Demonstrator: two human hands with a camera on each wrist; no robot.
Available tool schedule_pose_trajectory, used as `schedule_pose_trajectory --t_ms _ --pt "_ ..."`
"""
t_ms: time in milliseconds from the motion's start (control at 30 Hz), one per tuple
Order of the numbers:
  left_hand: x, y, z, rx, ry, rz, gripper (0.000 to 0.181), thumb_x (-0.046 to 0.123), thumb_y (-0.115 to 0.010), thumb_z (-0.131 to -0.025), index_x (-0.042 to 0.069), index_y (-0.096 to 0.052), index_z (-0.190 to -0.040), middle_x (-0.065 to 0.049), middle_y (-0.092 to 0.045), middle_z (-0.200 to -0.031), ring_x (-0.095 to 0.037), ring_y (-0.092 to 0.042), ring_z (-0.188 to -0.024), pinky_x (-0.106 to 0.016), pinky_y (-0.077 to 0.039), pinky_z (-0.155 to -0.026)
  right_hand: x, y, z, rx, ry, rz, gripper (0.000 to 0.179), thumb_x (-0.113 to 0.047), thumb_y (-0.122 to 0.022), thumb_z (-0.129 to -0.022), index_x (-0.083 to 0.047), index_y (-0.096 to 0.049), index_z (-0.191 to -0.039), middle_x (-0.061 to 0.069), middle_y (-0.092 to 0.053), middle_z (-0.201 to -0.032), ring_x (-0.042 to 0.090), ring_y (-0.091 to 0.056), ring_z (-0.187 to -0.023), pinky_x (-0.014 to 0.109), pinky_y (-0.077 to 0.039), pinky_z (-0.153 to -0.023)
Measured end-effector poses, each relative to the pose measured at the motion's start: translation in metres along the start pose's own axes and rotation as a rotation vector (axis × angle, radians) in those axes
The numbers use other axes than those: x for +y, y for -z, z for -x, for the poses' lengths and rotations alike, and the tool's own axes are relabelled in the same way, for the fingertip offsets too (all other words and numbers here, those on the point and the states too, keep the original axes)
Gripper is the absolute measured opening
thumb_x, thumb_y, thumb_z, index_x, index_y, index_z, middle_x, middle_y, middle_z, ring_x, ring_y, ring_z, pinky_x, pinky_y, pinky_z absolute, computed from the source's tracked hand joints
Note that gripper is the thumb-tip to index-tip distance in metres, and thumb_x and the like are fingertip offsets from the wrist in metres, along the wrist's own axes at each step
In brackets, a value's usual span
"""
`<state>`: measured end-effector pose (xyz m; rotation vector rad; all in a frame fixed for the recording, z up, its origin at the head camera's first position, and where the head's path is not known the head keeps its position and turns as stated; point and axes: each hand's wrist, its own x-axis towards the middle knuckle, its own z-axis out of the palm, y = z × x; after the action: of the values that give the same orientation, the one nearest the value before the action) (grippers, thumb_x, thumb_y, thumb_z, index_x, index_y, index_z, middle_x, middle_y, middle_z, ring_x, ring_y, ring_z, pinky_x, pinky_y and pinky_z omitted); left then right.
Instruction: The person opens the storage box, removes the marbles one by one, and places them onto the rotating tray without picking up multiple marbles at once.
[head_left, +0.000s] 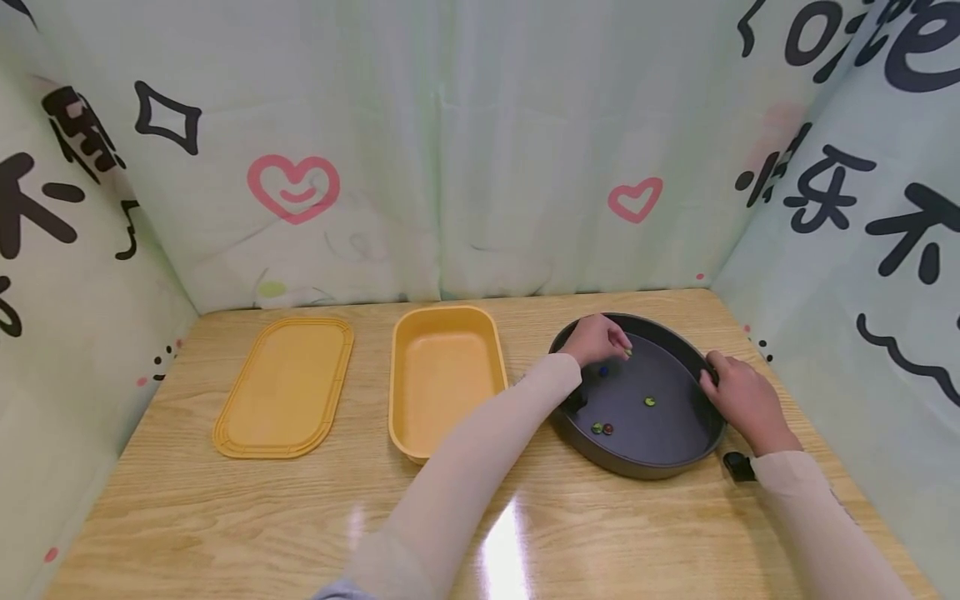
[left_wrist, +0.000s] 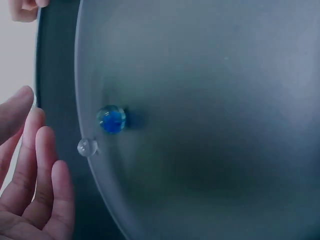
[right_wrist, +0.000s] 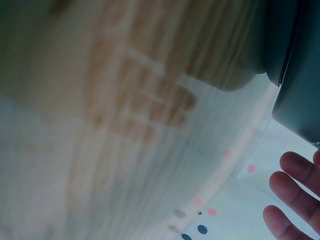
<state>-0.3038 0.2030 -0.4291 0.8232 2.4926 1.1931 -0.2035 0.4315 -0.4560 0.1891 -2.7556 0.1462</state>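
A round dark pan (head_left: 652, 467) stands on the right of the table, with several small glass marbles on its floor. My left hand (head_left: 596, 340) is over its far left part; the thumb and forefinger pinch a small greenish marble (head_left: 628, 352), mostly hidden in the left wrist view. Close to these fingers lie a blue marble (left_wrist: 112, 120) and a smaller clear bead (left_wrist: 87, 147). Nearer the front are a yellow-green marble (head_left: 649, 402) and a side-by-side pair, one green (head_left: 597, 428), one reddish brown (head_left: 608, 429). My right hand (head_left: 746, 402) holds the pan's right rim, thumb at the top edge.
Left of the pan sits a deep yellow-orange rectangular container (head_left: 448, 375), partly behind my left forearm. Farther left, a matching flat lid (head_left: 288, 392) lies on the wooden table (head_left: 262, 517). Printed curtains (head_left: 450, 150) enclose the back and both sides.
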Motion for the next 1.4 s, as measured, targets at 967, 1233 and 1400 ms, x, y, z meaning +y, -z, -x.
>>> schedule_pose_trajectory --t_ms 967,1233,1400 --pt "-0.007 -0.019 -0.005 -0.144 -0.04 -0.302 0.007 0.014 -0.078 -0.075 0.018 -0.074 -0.08 0.01 -0.067 -0.074 -0.001 -0.055 -0.067 -0.011 -0.041 -0.061 -0.005 0.003 -0.002 -0.005 -0.013 0.006 0.02 -0.006 -0.059 -0.086 0.008 -0.054 -0.1 0.024 -0.057 -0.074 0.034 -0.054 -0.058 0.05 -0.045 -0.053" --pt "0.012 -0.003 -0.004 -0.177 -0.086 -0.276 0.016 0.017 -0.074 -0.08 0.017 -0.075 -0.095 0.009 -0.07 -0.086 0.001 -0.058 -0.075 -0.008 -0.044 -0.066 -0.006 0.003 0.0 -0.02 -0.026 0.0 0.02 -0.007 -0.059 -0.087 0.007 -0.054 -0.1 0.025 -0.058 -0.075 0.035 -0.054 -0.059 0.051 -0.045 -0.054" --pt "0.03 0.018 0.004 -0.204 -0.144 -0.206 0.021 0.017 -0.07 -0.083 0.013 -0.073 -0.103 0.007 -0.071 -0.092 0.001 -0.061 -0.081 -0.007 -0.045 -0.069 -0.005 0.004 0.001 -0.024 -0.035 0.001 0.02 -0.007 -0.059 -0.087 0.007 -0.054 -0.1 0.025 -0.058 -0.075 0.034 -0.054 -0.06 0.051 -0.045 -0.054"
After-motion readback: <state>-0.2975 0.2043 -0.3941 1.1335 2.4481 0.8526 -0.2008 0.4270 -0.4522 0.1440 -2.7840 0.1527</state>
